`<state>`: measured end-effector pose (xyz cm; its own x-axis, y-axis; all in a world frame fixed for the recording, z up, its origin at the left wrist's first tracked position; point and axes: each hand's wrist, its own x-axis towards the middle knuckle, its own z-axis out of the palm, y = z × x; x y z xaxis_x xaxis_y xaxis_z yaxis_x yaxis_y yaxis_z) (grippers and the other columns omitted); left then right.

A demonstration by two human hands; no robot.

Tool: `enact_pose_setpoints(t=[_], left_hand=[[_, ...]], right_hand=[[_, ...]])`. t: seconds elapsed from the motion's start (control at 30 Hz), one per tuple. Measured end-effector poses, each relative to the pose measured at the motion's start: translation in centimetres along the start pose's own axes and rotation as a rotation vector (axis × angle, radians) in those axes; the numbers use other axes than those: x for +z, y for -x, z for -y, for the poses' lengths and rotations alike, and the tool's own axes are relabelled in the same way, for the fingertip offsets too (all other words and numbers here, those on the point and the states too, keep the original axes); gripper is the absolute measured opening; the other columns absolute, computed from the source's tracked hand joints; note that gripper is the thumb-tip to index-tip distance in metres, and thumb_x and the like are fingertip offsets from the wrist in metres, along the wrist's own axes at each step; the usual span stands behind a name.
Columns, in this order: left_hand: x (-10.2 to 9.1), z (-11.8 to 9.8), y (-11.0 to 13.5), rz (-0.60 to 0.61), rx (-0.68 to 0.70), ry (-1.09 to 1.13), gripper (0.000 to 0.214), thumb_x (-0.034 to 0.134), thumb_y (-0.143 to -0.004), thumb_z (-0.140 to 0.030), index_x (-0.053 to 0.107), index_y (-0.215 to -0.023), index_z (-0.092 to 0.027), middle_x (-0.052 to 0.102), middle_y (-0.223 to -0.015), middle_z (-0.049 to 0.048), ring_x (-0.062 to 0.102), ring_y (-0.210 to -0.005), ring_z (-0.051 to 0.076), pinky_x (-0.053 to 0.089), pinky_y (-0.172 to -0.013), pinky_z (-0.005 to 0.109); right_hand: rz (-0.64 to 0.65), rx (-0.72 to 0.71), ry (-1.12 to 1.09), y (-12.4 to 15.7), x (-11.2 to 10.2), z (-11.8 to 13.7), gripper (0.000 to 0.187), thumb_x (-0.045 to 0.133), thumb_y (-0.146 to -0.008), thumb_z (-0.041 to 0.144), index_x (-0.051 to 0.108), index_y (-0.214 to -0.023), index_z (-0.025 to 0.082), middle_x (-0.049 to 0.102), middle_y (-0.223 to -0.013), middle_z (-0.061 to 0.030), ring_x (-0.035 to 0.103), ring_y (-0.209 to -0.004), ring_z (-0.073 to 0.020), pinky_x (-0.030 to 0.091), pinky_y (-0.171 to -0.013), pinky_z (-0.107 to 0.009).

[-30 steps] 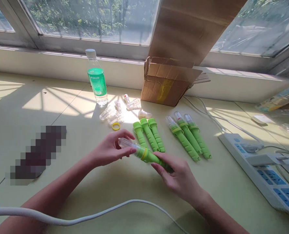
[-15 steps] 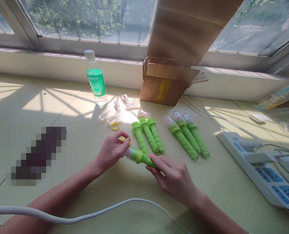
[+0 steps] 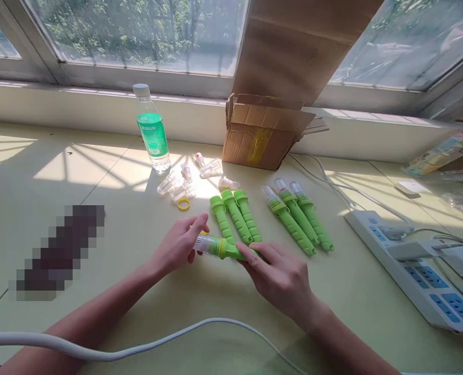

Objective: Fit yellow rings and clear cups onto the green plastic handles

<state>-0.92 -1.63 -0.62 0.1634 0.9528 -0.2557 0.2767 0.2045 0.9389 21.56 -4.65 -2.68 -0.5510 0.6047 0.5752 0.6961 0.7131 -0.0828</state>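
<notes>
Right grip [image 3: 284, 276] was clamped on a green handle [image 3: 228, 251], left grip [image 3: 179, 238] wrapped round its clear cap [image 3: 208, 245]; beyond, three uncapped handles [image 3: 235, 217] awaited caps; rightward, three capped handles [image 3: 299, 215] looked done.

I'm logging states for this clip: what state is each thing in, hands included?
Left hand: curled at the clear cap, grip partly hidden
Right hand: closed on the held green handle
Held green handle: clear cap over its end, tightness unclear
Three green handles: uncapped, lying
Three capped handles: lying
Loose clear caps: scattered
Yellow ring: lying flat
Bottle: upright, capped
Box: upright, flaps open
Power strip: plugs inserted
</notes>
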Motion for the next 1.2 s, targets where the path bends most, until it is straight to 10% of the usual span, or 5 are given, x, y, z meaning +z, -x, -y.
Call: enact_pose_setpoints(t=[0.23, 0.5, 0.77, 0.9, 1.2], left_hand=[[0.5, 0.6, 0.4, -0.201, 0.173, -0.095, 0.029, 0.051, -0.086, -0.044, 0.057, -0.077, -0.016, 0.046, -0.042, -0.0061, 0.039, -0.034, 0.006, 0.030, -0.034, 0.016], [-0.5, 0.6, 1.5, -0.344, 1.100, -0.417, 0.008, 0.058, -0.080, -0.018, 0.058, -0.088, -0.018, 0.059, -0.054, -0.0051, 0.047, -0.042, 0.006, 0.039, -0.048, 0.018], [0.1, 0.7, 0.1, -0.071, 0.142, -0.123, 0.044, 0.032, -0.092, -0.052, 0.057, -0.082, -0.017, 0.049, -0.052, -0.0039, 0.047, -0.038, 0.009, 0.035, -0.038, 0.019], [0.7, 0.8, 0.0, -0.125, 0.078, -0.129, 0.043, 0.039, -0.089, -0.053, 0.057, -0.074, -0.017, 0.045, -0.048, -0.0044, 0.044, -0.036, 0.009, 0.032, -0.037, 0.019], [-0.8, 1.2, 1.2, -0.266, 1.153, -0.581, 0.010, 0.047, -0.084, -0.015, 0.053, -0.092, -0.017, 0.051, -0.049, -0.0058, 0.039, -0.040, 0.008, 0.029, -0.045, 0.021]], right_hand=[[0.082, 0.041, -0.149, 0.3, -0.2, 1.3, 0.027, 0.057, -0.088, 0.021, 0.065, -0.111, 0.009, 0.066, -0.070, -0.0077, 0.057, -0.062, -0.0154, 0.041, -0.057, -0.026], [0.813, 0.658, -1.188, -1.4, -2.0, 0.9, 0.044, 0.042, -0.094, 0.046, 0.065, -0.115, 0.015, 0.036, -0.051, 0.0065, 0.029, -0.042, -0.0067, 0.026, -0.038, -0.019], [0.069, 0.069, -0.088, -0.1, -0.3, 0.5, 0.025, 0.061, -0.086, 0.020, 0.069, -0.110, 0.021, 0.066, -0.073, -0.0044, 0.058, -0.066, -0.0141, 0.041, -0.063, -0.025], [0.017, -0.102, 0.107, 0.5, -0.1, 0.8, 0.031, 0.062, -0.084, 0.015, 0.065, -0.115, 0.020, 0.067, -0.072, -0.0047, 0.058, -0.066, -0.0146, 0.040, -0.062, -0.026], [0.567, 0.533, -0.892, -0.9, -1.7, 2.2, 0.035, 0.048, -0.093, 0.041, 0.068, -0.111, 0.019, 0.057, -0.064, 0.0018, 0.048, -0.056, -0.0105, 0.037, -0.050, -0.021]])
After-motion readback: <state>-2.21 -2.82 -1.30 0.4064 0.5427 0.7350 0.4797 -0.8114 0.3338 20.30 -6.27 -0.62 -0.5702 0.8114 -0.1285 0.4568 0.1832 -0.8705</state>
